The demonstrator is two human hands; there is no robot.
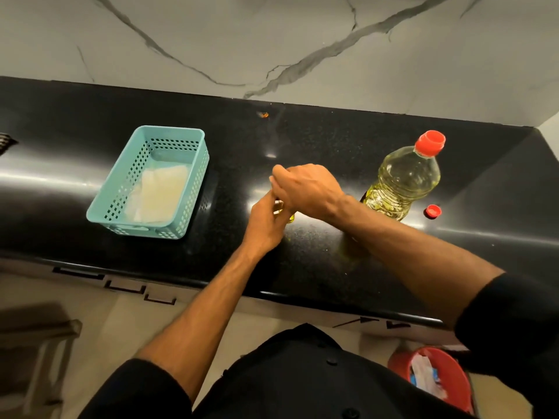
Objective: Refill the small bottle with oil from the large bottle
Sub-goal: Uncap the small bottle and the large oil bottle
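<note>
Both hands, left [266,220] and right [305,189], curled round small bottle [286,214] mid-counter (mostly hidden). Probably light, oil-slick: grip low on body. Big bottle [399,182] capped, just right.

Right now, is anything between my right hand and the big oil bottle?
Nothing visible. The right hand is beside the large bottle, with bare counter between them; its red cap is on.

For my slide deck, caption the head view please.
Both hands work at the small bottle beside the capped large bottle.
</note>
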